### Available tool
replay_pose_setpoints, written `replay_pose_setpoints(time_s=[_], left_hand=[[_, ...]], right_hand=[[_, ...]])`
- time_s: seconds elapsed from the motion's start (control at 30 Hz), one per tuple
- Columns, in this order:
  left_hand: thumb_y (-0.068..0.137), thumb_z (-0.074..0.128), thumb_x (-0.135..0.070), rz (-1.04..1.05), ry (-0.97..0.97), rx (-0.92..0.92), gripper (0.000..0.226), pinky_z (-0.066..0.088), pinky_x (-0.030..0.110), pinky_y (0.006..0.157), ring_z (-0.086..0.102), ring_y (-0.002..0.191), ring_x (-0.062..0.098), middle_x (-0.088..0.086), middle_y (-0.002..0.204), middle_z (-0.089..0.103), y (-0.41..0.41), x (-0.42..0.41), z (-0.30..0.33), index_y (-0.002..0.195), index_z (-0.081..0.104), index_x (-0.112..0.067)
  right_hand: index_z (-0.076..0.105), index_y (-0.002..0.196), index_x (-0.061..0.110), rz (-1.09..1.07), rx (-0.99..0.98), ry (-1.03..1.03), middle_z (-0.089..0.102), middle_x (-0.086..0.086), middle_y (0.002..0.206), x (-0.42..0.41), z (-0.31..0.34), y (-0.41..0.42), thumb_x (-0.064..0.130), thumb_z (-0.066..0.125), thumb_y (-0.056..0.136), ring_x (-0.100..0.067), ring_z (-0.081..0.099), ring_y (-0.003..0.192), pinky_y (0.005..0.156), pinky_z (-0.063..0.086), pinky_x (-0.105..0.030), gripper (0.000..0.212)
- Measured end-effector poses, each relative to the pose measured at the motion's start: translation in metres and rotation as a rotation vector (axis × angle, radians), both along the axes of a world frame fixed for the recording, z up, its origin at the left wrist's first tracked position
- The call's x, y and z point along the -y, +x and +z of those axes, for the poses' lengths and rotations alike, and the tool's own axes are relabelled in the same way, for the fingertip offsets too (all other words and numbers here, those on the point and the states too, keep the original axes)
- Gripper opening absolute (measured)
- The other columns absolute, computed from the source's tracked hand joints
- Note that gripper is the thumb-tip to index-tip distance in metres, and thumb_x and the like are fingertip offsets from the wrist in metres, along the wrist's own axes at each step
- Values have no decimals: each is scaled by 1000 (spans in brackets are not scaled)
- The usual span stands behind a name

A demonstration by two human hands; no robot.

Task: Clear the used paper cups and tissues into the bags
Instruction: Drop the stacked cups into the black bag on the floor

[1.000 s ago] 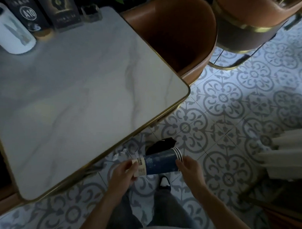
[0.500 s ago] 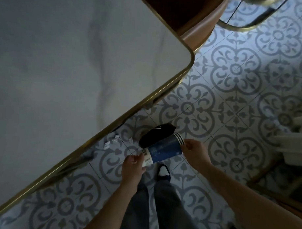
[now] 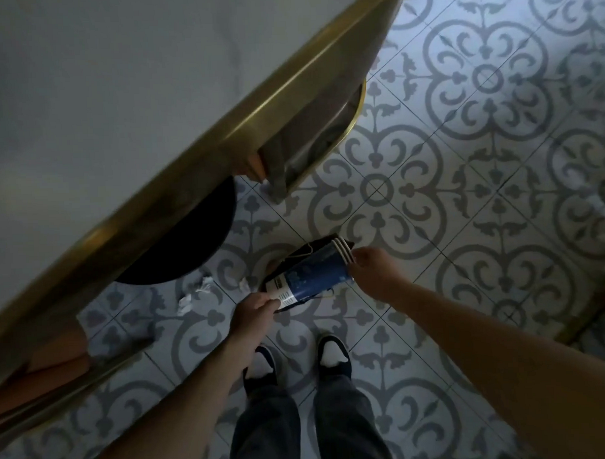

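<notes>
A stack of blue paper cups (image 3: 313,272) with white rims lies sideways between my hands, low over the floor. My left hand (image 3: 254,308) pinches the labelled bottom end. My right hand (image 3: 373,269) holds the rim end. Directly beneath the stack a dark bag (image 3: 307,251) sits on the tiles, mostly hidden by the cups. Crumpled white tissues (image 3: 197,291) lie on the floor to the left of the bag, near the table's dark round base (image 3: 188,247).
The marble table with a gold edge (image 3: 195,157) fills the upper left and overhangs the floor. A chair's gold-rimmed base (image 3: 329,139) shows under the table corner. My two feet (image 3: 295,360) stand on patterned tiles just behind the bag.
My head has dropped closer to the floor, so the table edge now looms large. Both hands have lowered the cup stack down over the dark bag.
</notes>
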State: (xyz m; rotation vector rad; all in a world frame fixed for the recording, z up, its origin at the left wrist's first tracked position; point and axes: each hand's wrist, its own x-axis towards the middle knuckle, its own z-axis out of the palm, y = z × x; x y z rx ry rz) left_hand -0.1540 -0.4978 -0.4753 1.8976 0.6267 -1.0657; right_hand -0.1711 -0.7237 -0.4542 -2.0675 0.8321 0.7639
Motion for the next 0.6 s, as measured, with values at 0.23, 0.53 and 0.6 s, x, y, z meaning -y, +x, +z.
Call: replay_pose_setpoints(time_s=[0.23,0.53,0.6], left_hand=[[90,61,-14,54,-23,-57,20,47,34,81,58,83,19,4,82,63,6,11,-40,75,63,-28],[81,62,-17,20,4,-68,12,41,36,72,54,75,22,9,72,58,4,7,-38,69,60,-17],[73,59,-21,-32,16,-37,10,41,36,68,55,70,22,6,68,61,0,2,-31,66,61,-14]], right_hand=[[60,121,19,6,27,62,65,-3,89,11,-37,7,16,51,91,-11,56,63,51,41,-21,31],[63,118,11,27,-47,56,66,-10,118,11,-36,-9,18,51,93,-25,63,104,87,51,-35,29],[66,105,3,28,-87,48,70,-14,103,9,-31,-18,15,47,93,-28,67,92,78,55,-37,26]])
